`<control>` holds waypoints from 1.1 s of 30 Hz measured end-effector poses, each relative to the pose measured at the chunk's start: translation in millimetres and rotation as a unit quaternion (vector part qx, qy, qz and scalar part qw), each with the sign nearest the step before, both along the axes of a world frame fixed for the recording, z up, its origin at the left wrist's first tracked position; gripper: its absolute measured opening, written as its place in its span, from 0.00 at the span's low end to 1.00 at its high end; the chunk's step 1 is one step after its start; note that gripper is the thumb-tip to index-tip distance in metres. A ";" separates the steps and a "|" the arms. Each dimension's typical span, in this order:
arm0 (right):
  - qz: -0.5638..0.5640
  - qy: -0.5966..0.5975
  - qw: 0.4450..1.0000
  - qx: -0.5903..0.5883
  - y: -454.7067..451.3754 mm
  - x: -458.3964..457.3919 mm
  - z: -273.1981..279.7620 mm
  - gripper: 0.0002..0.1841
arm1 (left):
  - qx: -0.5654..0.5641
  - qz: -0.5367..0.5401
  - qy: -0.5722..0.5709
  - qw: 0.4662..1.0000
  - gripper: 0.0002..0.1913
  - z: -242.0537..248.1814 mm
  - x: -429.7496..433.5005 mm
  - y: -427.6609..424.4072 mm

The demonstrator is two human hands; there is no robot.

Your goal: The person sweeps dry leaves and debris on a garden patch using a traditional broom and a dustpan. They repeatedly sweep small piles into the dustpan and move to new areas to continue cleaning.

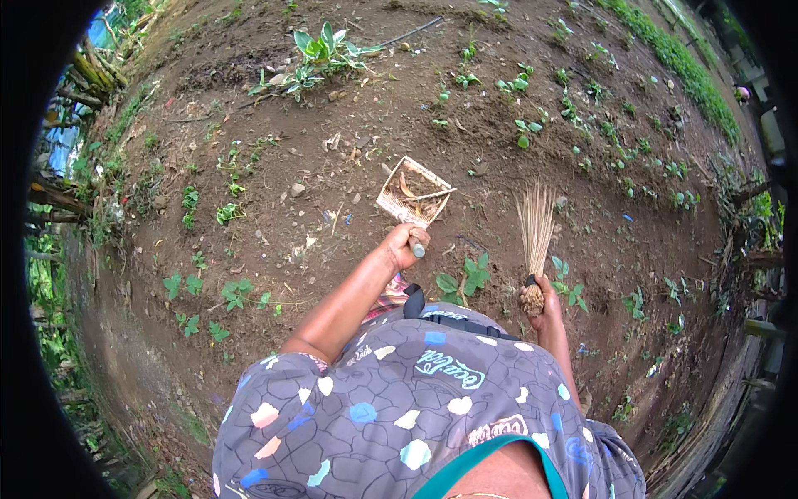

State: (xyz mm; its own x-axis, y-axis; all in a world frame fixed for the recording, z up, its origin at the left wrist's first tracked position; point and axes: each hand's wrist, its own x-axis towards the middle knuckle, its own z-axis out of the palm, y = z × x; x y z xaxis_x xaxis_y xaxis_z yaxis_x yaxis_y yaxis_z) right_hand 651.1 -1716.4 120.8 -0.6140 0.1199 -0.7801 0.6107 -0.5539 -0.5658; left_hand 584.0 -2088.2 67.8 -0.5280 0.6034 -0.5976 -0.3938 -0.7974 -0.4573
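Observation:
My left hand point(402, 244) is closed around the handle of a dustpan point(405, 208), held out in front of me over bare soil. Dry leaves, bits of debris and a stick point(436, 194) lie in the pan; the stick reaches past its right edge. In my right hand point(544, 305) is a stick broom point(536, 227) of thin stiff ribs. I grip it at the bound butt end, below a dark band, and its bristles point away from me. A leafy seedling point(471, 274) grows between my two hands.
Small green seedlings point(523, 131) dot the soil to the right and at left point(237, 293). A variegated plant point(324, 53) stands ahead near a thin dark pole point(414, 32). Stones and leaf litter are scattered about. A wooden fence point(62, 199) borders the left side.

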 end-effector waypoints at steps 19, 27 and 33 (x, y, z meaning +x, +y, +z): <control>0.372 -0.070 0.925 -0.038 -287.5 -253.3 -4.7 0.10 | -0.032 0.310 0.004 0.950 0.03 -21.0 -39.9 -282.2; 0.500 -0.107 0.859 0.039 -414.1 -406.5 6.4 0.08 | -0.031 0.400 -0.014 0.916 0.08 -17.1 -111.7 -371.3; 0.598 -0.107 0.793 0.048 -517.7 -518.4 9.0 0.08 | -0.011 0.486 -0.023 0.873 0.04 -16.4 -161.8 -447.2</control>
